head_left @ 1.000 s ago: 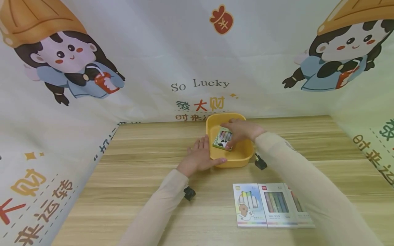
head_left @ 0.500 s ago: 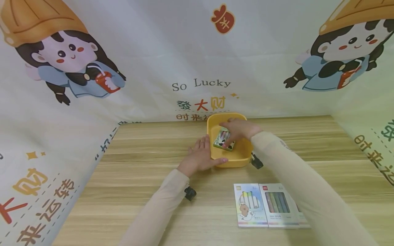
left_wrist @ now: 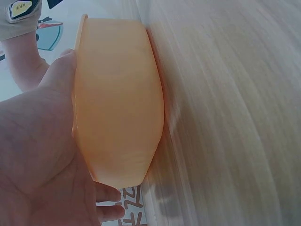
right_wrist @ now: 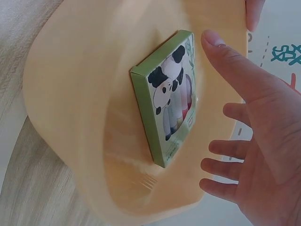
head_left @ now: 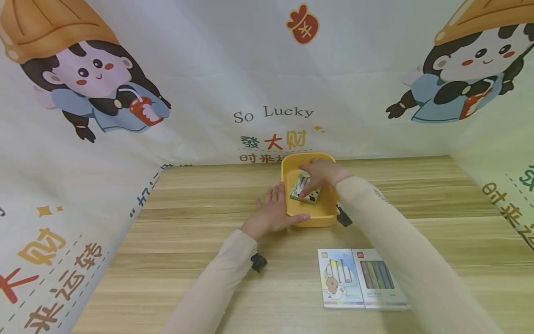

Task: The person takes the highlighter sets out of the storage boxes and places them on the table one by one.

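A yellow plastic basin point(head_left: 317, 211) stands near the back wall. Inside lies a small green box point(head_left: 306, 190) with a panda print; its window shows coloured sticks, as the right wrist view makes plain for the panda box point(right_wrist: 171, 94). My right hand point(head_left: 327, 172) hovers over the box, fingers spread; in the right wrist view the right hand point(right_wrist: 263, 127) is apart from it. My left hand point(head_left: 273, 213) rests on the basin's left front corner, thumb over the front rim and fingers along the outside. In the left wrist view the left hand point(left_wrist: 42, 141) touches the basin wall point(left_wrist: 120, 94).
A white marker box point(head_left: 341, 278) with a cartoon animal lies on the wooden table point(head_left: 187, 222) in front. Beside it lies another white box point(head_left: 381, 278) with dark sticks in its window, partly under the right sleeve point(head_left: 400, 246). A printed cloth wall point(head_left: 200, 83) stands behind the basin.
My right hand and forearm have shifted a little left, and the sleeve now hides the third white box. The left hand stays on the basin; the panda box stays inside.
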A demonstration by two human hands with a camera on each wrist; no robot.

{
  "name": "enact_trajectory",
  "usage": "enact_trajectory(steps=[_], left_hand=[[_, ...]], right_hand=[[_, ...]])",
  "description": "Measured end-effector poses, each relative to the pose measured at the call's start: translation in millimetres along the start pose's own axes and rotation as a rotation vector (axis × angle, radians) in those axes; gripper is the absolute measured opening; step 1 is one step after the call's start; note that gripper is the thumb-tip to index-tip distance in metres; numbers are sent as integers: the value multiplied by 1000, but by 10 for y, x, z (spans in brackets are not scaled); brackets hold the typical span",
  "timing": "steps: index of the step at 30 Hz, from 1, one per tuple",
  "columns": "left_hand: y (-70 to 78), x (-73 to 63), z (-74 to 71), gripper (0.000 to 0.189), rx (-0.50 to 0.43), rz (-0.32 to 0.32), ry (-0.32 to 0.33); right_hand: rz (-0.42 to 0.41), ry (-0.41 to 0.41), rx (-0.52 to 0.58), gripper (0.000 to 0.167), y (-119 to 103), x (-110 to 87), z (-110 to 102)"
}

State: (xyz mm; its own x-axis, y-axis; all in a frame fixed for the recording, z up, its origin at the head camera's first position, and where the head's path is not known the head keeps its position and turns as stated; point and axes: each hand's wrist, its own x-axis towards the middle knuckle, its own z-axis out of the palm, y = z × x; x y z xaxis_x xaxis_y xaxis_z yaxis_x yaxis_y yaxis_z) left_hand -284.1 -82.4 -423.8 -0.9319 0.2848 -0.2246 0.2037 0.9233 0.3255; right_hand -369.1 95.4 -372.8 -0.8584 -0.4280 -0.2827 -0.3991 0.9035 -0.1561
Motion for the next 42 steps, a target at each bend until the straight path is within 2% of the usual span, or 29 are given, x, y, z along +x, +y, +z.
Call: enact_trajectory(steps=[25,36,42], left_hand=[[7,-5,1,118,13,-14,4],[0,-22,-6,118,16,-9,3],[-4,-22,-3,119,17,-11,6]], right_hand=[[15,-23,1,88,-24,93,-12],[28,-71,5,83,-39,140,-56],[57,-107,47,84,-52,160,-62]])
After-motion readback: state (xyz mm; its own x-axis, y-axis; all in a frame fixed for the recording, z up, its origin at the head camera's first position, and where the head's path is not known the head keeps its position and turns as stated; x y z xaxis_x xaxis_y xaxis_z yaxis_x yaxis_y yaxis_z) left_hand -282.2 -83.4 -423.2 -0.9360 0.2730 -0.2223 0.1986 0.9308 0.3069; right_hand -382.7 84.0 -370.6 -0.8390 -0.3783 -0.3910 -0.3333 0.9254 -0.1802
